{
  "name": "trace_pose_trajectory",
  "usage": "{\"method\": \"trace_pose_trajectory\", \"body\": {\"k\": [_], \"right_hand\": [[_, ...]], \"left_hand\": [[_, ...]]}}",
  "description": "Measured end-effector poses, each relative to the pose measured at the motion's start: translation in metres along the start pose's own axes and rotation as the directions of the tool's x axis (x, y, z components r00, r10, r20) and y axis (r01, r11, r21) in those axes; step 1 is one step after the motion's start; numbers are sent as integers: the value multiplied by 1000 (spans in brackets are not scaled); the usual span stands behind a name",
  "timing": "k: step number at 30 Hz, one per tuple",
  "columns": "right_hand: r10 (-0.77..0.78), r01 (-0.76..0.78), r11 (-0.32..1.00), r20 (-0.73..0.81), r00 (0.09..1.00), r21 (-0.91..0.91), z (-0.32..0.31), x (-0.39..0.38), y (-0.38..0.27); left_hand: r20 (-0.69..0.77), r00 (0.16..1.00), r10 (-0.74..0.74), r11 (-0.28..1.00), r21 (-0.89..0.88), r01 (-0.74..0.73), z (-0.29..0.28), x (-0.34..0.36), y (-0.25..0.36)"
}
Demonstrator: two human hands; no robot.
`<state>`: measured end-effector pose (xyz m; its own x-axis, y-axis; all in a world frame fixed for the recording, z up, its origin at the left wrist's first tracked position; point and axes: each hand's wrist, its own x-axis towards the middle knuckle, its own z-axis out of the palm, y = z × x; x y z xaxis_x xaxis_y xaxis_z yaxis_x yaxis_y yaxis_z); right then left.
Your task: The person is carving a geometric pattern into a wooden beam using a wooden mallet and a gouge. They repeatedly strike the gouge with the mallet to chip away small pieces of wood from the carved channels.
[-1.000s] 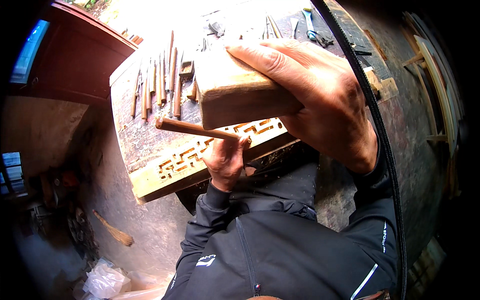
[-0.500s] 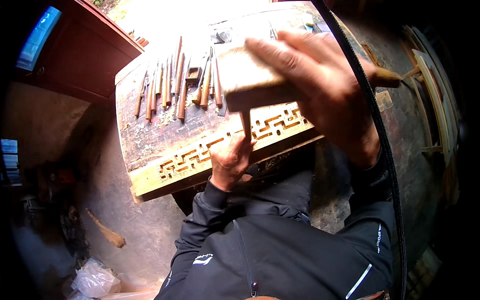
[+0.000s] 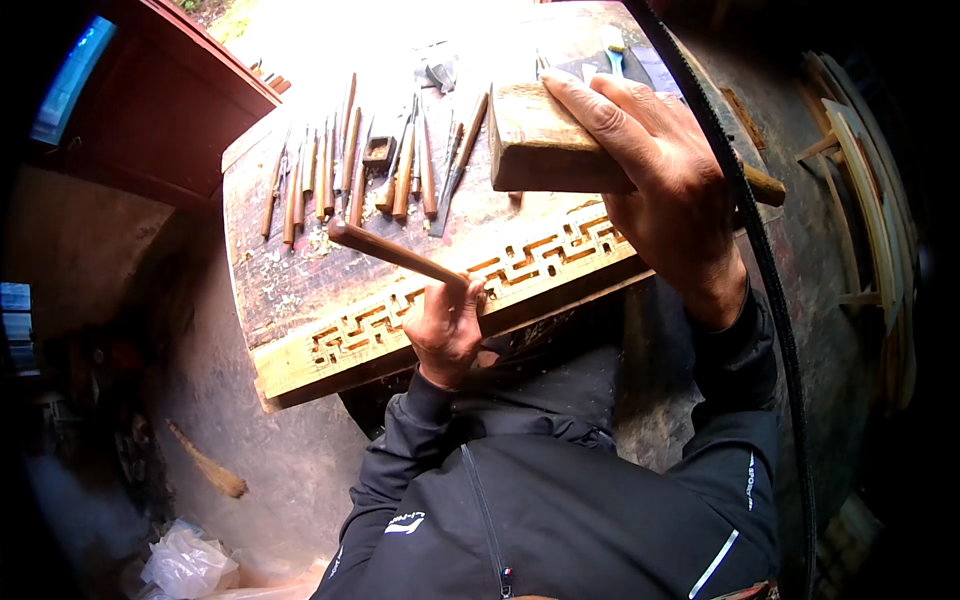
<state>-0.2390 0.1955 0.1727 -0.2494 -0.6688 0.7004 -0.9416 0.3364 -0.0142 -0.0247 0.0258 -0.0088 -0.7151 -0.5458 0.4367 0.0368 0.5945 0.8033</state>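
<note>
My left hand is closed around a wood-handled chisel. Its handle leans over toward the far left, and its tip is hidden by my fingers. Below it lies a long wooden board along the table's near edge, carved through with an angular fretwork pattern. Up to the right, my right hand grips a blocky wooden mallet, with fingers laid over its head and part of the handle sticking out to the right. The mallet is in the air, apart from the chisel.
Several carving chisels lie on the worn table, around a small dark square box. Wood shavings are scattered there. A brush lies at the far right. On the floor are a hand broom and a plastic bag.
The chisel stood nearly upright beneath the mallet; now its handle tips to the left. My right hand has shifted the mallet rightward, away from the chisel.
</note>
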Motion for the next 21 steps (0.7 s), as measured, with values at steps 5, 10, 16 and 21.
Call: {"method": "trace_pose_trajectory", "body": {"k": [5,10,16,21], "right_hand": [[70,-74,992,39,997,100,5,-8,2],[68,-77,983,59,996,165,8,-12,2],[43,-52,987,61,997,151,10,-9,-1],[-11,8,988,22,1000,155,3,3,-10]], "left_hand": [[23,999,-45,926,-374,51,3,-5,-5],[141,989,-37,913,-397,91,-2,-11,-13],[164,984,-67,936,-332,119,-2,-17,-23],[175,984,-10,962,-266,57,-4,-9,-15]]}}
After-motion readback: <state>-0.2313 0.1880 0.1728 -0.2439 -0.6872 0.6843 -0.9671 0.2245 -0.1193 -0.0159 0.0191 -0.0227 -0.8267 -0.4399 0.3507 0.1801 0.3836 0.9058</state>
